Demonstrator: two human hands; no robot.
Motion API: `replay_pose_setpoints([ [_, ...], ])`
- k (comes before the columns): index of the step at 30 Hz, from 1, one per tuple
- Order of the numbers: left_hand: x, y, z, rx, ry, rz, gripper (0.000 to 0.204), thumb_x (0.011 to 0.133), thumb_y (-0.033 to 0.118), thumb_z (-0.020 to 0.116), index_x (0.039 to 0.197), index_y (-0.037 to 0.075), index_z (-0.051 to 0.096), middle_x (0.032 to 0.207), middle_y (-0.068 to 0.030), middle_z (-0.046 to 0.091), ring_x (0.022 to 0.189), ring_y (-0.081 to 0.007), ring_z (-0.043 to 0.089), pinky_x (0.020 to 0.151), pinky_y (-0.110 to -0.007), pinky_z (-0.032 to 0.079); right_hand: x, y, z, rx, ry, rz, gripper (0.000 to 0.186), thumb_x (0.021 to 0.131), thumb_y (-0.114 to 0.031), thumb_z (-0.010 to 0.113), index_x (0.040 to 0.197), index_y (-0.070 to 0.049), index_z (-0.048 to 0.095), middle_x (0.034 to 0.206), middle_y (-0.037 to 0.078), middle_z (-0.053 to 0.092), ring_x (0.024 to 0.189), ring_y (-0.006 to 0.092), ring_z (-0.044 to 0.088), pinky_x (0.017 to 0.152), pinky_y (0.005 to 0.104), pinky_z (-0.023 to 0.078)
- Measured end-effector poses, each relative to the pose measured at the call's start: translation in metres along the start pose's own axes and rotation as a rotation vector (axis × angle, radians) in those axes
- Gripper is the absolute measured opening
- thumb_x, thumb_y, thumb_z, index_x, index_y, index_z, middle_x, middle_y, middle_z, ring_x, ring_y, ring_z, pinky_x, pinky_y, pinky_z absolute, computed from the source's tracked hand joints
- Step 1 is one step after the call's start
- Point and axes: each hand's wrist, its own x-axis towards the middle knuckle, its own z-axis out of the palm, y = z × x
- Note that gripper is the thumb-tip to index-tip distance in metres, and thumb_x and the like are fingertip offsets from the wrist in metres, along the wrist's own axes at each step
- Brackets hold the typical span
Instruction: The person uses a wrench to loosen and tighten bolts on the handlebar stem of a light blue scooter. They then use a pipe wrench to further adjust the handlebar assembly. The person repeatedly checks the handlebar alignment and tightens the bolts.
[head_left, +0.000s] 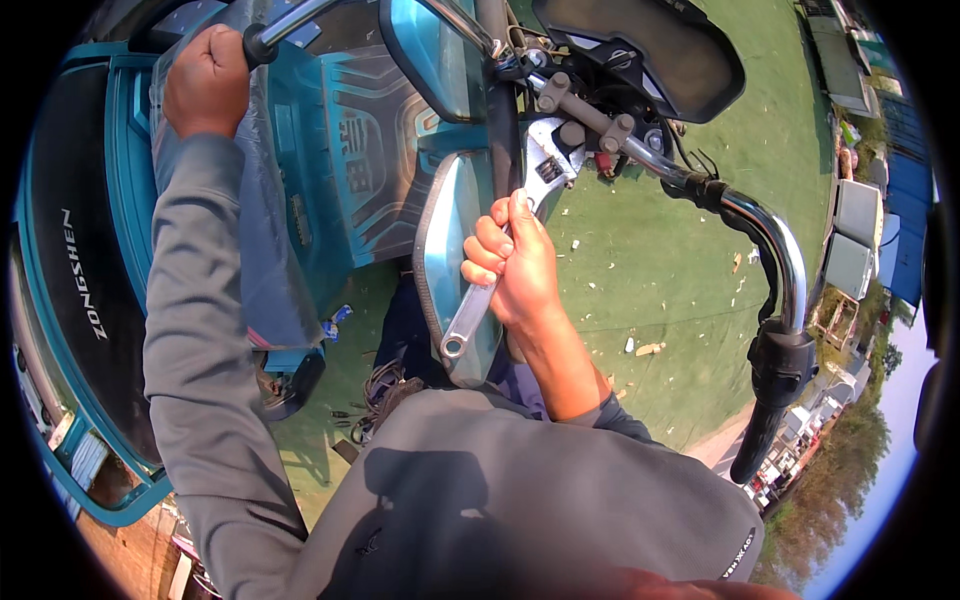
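My right hand [519, 262] is wrapped round the middle of a silver adjustable wrench [462, 332]. Its jaw end lies at a round nut [571, 134] below the handlebar clamp; whether the jaws grip the nut cannot be told. My left hand [207, 82] is closed on the left grip [258, 46] of the handlebar [778, 238], most of that grip being hidden in the fist. Close by the wrench sits the teal front fender [466, 215], with the dark instrument panel [690, 70] beyond the clamp.
To the left are a teal footboard [370, 150], a plastic-wrapped seat [270, 290] and a black padded backrest [110, 270]. The black right grip [766, 430] juts toward my right side. Litter dots the green ground [690, 330], and loose cables [380, 392] hang near my lap.
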Motion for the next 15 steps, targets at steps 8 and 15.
replay_pose_setpoints([
  [8, 0.002, 0.003, -0.007, 0.030, -0.097, -0.049, 0.041, 0.092, 0.038, 0.041, 0.085, 0.009, 0.068, 0.080, -0.0171, 0.065, 0.077, -0.0413, 0.061, 0.068, -0.046, 0.047, 0.003, 0.000, -0.005, 0.129, -0.033, -0.025, 0.031, 0.106, -0.040, 0.046, 0.095, -0.011, 0.049, 0.066, -0.002, 0.040, 0.054, 0.0081, 0.036, 0.049, 0.0249, 0.033],
  [15, 0.009, 0.000, -0.005, -0.053, -0.153, 0.004, 0.041, 0.093, 0.038, 0.041, 0.087, 0.006, 0.067, 0.083, -0.0184, 0.065, 0.079, -0.0413, 0.060, 0.069, -0.045, 0.048, -0.020, 0.007, -0.017, 0.086, -0.113, 0.018, 0.025, 0.105, -0.028, 0.043, 0.109, -0.007, 0.055, 0.086, 0.007, 0.057, 0.076, 0.0181, 0.057, 0.071, 0.0384, 0.049],
])
